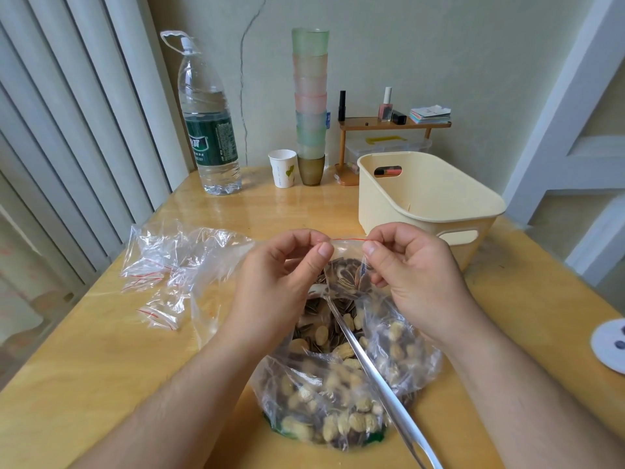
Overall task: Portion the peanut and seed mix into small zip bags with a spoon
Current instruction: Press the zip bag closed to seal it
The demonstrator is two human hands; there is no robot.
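A small zip bag (345, 269) with a red strip along its top hangs between my hands and holds striped seeds. My left hand (280, 279) pinches its top left corner; my right hand (412, 275) pinches the top right corner. Below them a large clear plastic bag (338, 401) of peanuts and sunflower seeds sits open on the wooden table (101, 367). A metal spoon (382, 384) lies in that bag, its handle pointing toward me at the lower right; no hand holds it. Several empty small zip bags (152, 282) lie to the left.
A cream plastic basket (429, 201) stands at the right rear. Behind are a large water bottle (209, 130), a paper cup (282, 167), a tall stack of plastic cups (310, 103) and a small wooden shelf (392, 125) with cosmetics. A white round object (608, 343) lies at the right edge.
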